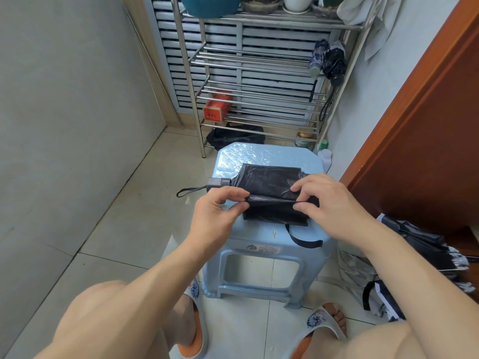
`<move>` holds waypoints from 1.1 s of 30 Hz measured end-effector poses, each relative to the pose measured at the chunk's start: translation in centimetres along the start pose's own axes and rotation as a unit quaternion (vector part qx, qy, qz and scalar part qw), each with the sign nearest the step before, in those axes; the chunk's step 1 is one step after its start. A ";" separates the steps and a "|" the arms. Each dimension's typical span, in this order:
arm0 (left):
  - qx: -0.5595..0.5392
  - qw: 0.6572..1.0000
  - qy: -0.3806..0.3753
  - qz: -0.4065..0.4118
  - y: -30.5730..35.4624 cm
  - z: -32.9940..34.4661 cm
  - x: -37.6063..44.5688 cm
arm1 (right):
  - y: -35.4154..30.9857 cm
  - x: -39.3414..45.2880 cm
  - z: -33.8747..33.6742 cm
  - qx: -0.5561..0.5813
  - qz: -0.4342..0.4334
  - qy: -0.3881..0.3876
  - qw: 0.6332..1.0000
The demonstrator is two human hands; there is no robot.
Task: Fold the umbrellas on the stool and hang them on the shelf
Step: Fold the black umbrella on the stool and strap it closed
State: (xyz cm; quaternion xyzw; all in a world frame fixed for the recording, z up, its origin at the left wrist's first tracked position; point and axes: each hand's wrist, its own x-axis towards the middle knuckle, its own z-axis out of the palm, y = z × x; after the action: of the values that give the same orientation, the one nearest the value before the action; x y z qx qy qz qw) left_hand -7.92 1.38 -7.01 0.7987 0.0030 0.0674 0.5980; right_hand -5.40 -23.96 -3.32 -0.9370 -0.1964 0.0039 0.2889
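A black collapsed umbrella lies flat on the light blue plastic stool, its grey handle and wrist loop sticking out over the left edge. My left hand pinches a raised fold of the black canopy at its left end. My right hand pinches the same fold at its right end. A black closing strap hangs over the stool's front edge. Two folded umbrellas hang at the right side of the steel shelf.
A red box sits on a lower rack, a black bag on the floor beneath. More unfolded umbrellas lie on the floor at right by a brown wooden door. My knees and sandalled feet flank the stool.
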 end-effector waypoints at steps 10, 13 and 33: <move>-0.099 0.994 0.000 -0.048 0.3 -0.4 0.5 | 0.2 0.6 -0.2 0.020 0.018 0.012 1.000; -0.075 0.997 0.007 -0.024 0.1 -0.5 0.6 | 0.3 0.6 -0.3 0.023 0.024 0.011 0.999; 0.051 0.998 -0.007 0.034 1.2 -1.0 0.2 | 0.4 0.5 -0.4 0.031 0.019 0.008 0.999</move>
State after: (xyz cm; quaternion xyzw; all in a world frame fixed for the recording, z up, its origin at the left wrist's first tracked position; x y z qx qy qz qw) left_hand -7.91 1.99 -5.53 0.8283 -0.0247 0.0821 0.5537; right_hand -4.73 -24.29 -3.13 -0.9312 -0.1759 0.0084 0.3192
